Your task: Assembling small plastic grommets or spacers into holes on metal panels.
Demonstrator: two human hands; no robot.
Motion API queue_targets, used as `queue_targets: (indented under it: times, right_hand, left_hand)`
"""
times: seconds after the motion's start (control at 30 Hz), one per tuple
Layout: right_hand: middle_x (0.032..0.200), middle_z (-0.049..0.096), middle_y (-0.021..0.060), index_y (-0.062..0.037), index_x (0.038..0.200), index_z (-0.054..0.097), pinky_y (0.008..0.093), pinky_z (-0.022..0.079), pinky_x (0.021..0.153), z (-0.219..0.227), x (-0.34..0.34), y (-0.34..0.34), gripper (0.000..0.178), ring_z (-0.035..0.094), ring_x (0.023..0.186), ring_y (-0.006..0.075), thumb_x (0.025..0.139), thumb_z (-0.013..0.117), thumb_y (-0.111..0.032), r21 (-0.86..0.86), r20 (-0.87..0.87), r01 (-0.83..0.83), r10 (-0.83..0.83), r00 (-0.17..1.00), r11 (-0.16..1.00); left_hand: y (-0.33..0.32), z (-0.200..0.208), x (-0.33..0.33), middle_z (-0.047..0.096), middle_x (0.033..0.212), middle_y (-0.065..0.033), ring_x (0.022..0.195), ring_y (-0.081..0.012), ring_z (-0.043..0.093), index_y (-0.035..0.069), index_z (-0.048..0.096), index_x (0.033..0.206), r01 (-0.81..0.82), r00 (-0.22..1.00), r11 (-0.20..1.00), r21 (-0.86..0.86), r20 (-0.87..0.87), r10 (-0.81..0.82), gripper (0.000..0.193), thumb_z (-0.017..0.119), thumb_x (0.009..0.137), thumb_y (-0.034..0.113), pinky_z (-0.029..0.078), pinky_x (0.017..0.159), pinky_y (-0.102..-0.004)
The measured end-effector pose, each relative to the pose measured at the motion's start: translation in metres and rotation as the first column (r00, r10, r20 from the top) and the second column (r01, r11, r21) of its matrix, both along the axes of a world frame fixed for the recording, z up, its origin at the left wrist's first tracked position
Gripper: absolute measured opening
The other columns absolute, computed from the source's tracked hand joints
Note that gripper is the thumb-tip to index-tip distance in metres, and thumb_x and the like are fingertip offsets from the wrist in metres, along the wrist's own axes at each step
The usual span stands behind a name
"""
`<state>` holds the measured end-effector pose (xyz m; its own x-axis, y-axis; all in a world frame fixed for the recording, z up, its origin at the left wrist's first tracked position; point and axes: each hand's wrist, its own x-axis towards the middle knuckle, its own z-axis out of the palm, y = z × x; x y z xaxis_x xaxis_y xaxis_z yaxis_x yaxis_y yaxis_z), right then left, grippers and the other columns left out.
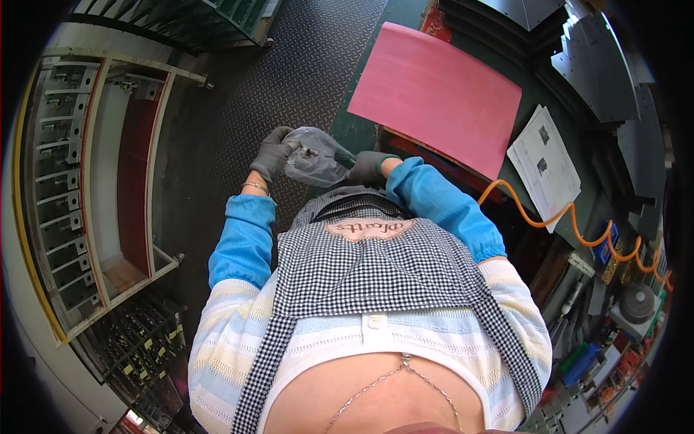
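A clear plastic bag [315, 165] with a few small metal-looking pieces in it is stretched between my gloved hands, above the dark floor. My left hand [275, 155], in a grey glove, pinches the bag's left edge close to those pieces. On the other side my right hand [370, 168], gloved in grey and dark green, is closed on the bag's right end. The right fingers are partly hidden by the bag and the hand itself.
A pink sheet [441, 94] covers part of the green workbench [356, 137] at right. Beside it lie printed papers [545, 165], a coiled orange hose [535, 217] and stacked dark metal panels [593, 72]. A wheeled rack [101, 181] with metal parts stands left, over patterned black flooring [303, 58].
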<state>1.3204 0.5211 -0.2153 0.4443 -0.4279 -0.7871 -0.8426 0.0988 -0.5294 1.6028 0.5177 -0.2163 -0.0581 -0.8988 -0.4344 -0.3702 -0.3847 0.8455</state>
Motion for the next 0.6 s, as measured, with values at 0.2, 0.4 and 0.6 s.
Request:
queue_targets:
  times: [0.2,0.4,0.6]
  right_hand:
    - [0.09,0.073,0.0143,0.0023,0.114,0.069,0.042,0.053,0.072,-0.004,-0.007,0.01,0.049,0.071,0.078,0.0284,0.089,0.068,-0.039,0.069,0.154,0.068,-0.077,0.985,0.995]
    - [0.102,0.074,0.017,-0.0013,0.115,0.066,0.0459,0.053,0.083,0.02,0.003,0.016,0.048,0.071,0.093,0.0355,0.092,0.064,-0.043,-0.134,0.237,-0.019,0.051,0.97,0.991]
    - [0.111,0.073,0.0214,-0.002,0.122,0.067,0.0468,0.053,0.092,0.06,0.0,0.026,0.053,0.07,0.105,0.0369,0.092,0.064,-0.045,-0.269,0.074,-0.087,0.111,0.991,0.959]
  left_hand:
    - [0.009,-0.017,-0.009,0.071,0.112,-0.0067,0.101,-0.017,0.066,0.003,0.066,0.122,0.025,0.999,0.998,-0.06,0.038,-0.023,0.032,0.072,0.092,0.012,0.054,0.088,-0.0325]
    - [0.004,-0.029,-0.008,0.07,0.113,-0.0071,0.102,-0.0172,0.065,0.004,0.065,0.124,-0.15,0.98,0.988,-0.036,0.123,0.154,0.032,0.07,0.093,0.012,0.054,0.09,-0.0327]
    - [-0.009,-0.03,-0.01,0.071,0.111,-0.0092,0.099,-0.0186,0.067,0.002,0.065,0.123,-0.164,0.985,0.986,-0.026,0.055,0.165,0.033,0.073,0.093,0.016,0.056,0.085,-0.0342]
